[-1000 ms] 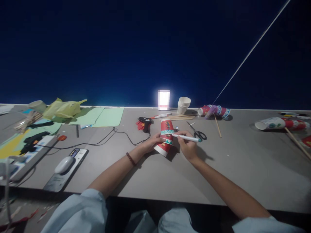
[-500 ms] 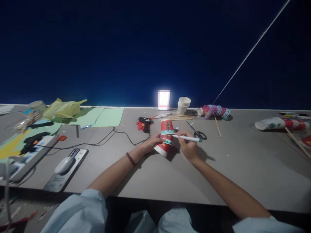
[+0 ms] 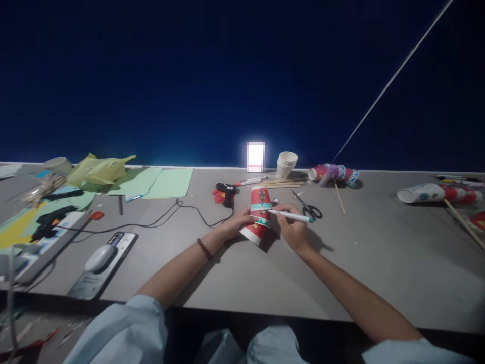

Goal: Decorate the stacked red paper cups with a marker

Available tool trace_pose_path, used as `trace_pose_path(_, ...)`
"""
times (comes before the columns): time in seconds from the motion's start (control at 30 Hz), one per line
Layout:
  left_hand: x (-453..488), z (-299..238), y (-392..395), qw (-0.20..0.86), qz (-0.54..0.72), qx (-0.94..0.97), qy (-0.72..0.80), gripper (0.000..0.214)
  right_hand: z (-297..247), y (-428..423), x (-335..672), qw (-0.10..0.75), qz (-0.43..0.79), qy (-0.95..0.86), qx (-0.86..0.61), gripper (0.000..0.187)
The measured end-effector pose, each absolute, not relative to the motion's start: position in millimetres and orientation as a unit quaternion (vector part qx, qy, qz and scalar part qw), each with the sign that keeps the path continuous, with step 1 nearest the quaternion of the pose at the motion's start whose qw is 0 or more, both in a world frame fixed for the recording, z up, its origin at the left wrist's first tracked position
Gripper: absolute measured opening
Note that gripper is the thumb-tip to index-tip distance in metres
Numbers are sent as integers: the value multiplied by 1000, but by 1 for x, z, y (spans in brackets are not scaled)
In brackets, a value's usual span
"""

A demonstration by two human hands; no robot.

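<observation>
My left hand (image 3: 235, 224) is wrapped round a red paper cup (image 3: 259, 214) with teal and patterned bands, held tilted on the grey table (image 3: 379, 253). My right hand (image 3: 291, 227) grips a white marker with a teal cap (image 3: 292, 216), its tip touching the cup's side. A brown bead bracelet sits on my left wrist.
Black scissors (image 3: 310, 208) lie just right of my hands. A glue gun (image 3: 226, 191) with its cable is to the left. White cups (image 3: 286, 164), decorated cups (image 3: 333, 174), wooden sticks, green paper (image 3: 166, 183), a phone and a mouse (image 3: 99, 257) are spread around.
</observation>
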State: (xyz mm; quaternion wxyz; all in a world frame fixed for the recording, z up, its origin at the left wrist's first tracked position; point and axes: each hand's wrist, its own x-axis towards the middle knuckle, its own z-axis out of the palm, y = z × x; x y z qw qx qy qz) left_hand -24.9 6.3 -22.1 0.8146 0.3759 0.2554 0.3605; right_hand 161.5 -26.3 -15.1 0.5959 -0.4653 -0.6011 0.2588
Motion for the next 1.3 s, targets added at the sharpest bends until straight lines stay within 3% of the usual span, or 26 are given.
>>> trace_pose_path(0.77,-27,-18,7,822,349,387,228,53,-16,-24,160,651,315,-567,-395,6)
trace_pose_path(1.3,-27,-18,2,804,349,396,272,68,-14,-25,160,649,321,-577,-378,6)
